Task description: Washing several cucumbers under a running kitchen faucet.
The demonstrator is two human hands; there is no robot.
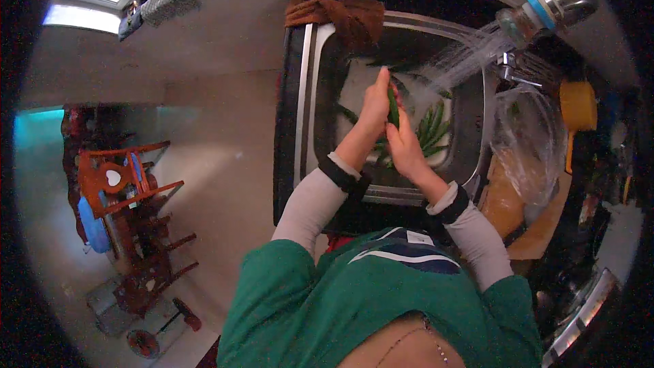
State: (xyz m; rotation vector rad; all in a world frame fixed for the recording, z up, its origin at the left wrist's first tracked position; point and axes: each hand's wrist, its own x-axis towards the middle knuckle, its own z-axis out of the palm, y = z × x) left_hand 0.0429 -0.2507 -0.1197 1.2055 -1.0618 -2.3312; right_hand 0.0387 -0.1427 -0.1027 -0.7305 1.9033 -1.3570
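Above a metal sink basin, my left hand and my right hand are pressed close together around a long green vegetable pod. Its kind is hard to settle; it may be okra. Several more green pods lie at the basin's bottom, right of my hands, and others show partly behind my wrists. A faucet with a blue ring sprays water into the basin from the upper right. The fingertips are partly hidden behind the palms.
A brown cloth hangs over the basin's back left corner. Right of the sink are a clear plastic bag, a wooden board and a yellow long-handled scoop. Wooden chairs stand far off at left.
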